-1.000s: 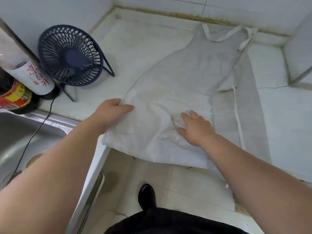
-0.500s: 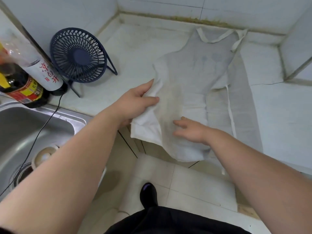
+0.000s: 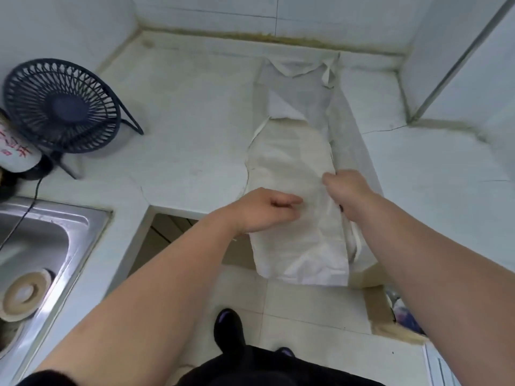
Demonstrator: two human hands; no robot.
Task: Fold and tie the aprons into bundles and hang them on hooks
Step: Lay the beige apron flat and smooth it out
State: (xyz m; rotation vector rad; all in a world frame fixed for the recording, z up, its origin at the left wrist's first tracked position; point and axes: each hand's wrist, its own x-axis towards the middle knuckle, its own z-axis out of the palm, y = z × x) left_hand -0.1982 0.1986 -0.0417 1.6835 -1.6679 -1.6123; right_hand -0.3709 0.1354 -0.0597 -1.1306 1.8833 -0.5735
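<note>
Left hand point(image 3: 264, 211), fingers loosely curled, rests on white cloth apron point(image 3: 292, 168), holding nothing. Right hand point(image 3: 349, 195) grips the apron's right folded edge. Apron folded lengthwise on white tiled counter point(image 3: 181, 121), lower end overhanging. Stainless steel sink point(image 3: 83, 221) at left holds round beige drain plug point(image 3: 25, 296).

Forearms extended forward, left hand point(image 3: 266, 210) loosely curled, palm down, right hand point(image 3: 348, 194) gripping the apron point(image 3: 292, 162)

The right hand point(image 3: 348, 190) hides its fingertips in the apron point(image 3: 292, 168); the bottle point(image 3: 14, 151) is cropped.
</note>
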